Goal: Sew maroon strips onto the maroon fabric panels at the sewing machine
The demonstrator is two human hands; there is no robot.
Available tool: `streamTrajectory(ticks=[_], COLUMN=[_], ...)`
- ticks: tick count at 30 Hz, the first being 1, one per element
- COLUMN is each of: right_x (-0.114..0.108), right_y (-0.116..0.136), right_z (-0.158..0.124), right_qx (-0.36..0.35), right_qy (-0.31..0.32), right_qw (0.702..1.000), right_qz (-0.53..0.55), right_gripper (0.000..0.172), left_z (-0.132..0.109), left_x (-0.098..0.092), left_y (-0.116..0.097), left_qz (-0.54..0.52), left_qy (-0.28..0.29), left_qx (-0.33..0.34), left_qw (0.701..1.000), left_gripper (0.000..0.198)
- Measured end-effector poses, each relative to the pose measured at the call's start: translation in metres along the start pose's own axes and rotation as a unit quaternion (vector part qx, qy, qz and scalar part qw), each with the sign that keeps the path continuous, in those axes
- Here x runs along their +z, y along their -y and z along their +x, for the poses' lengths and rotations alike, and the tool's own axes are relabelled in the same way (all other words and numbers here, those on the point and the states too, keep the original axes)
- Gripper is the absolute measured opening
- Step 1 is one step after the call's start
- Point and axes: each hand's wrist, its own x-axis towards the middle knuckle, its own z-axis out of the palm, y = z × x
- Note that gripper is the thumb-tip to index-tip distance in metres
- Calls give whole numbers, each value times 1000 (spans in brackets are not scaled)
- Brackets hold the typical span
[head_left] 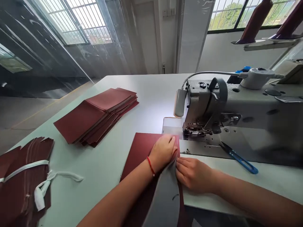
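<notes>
A dark red leather-like panel (142,145) lies flat at the table's front, its far right corner close to the sewing machine's needle area (189,134). Over it curves a piece with its grey side (165,192) showing; whether this is a separate layer or a fold, I cannot tell. My left hand (164,151), a red cord at its wrist, is closed with curled fingers on the material near that corner. Just to its right, my right hand (194,175) pinches the right edge of the grey-sided piece. The fingertips of both hands are partly hidden.
The sewing machine (248,116) fills the right side. Blue thread snips (239,159) rest by its bed. A stack of dark red panels (101,110) sits at the left, and nearer, a bundle of dark red pieces (26,176) is tied with white strip (47,184).
</notes>
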Motion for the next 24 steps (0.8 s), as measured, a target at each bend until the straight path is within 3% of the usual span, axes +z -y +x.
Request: streamTrajectory(ticks=[2, 4, 12, 17, 24], right_x=[-7, -7, -3, -4, -5], right_y=[18, 23, 3, 4, 4], right_z=[-28, -40, -38, -44, -46], right_qx=[22, 52, 88, 103, 112], right_qy=[-43, -82, -61, -45, -90], right_qw=[999, 995, 993, 992, 989], right_qz=[-15, -21, 39, 51, 40], right_gripper=[31, 32, 23, 18, 19], left_z=[-4, 1, 21, 24, 31], left_x=[4, 5, 16, 17, 11], left_y=[-29, -41, -20, -27, -34], left_qz=[20, 40, -26, 6, 32], left_qy=[-4, -13, -44, -78, -77], left_qx=[49, 84, 95, 105, 114], left_qw=[999, 996, 994, 991, 990], left_gripper=[21, 21, 29, 32, 29])
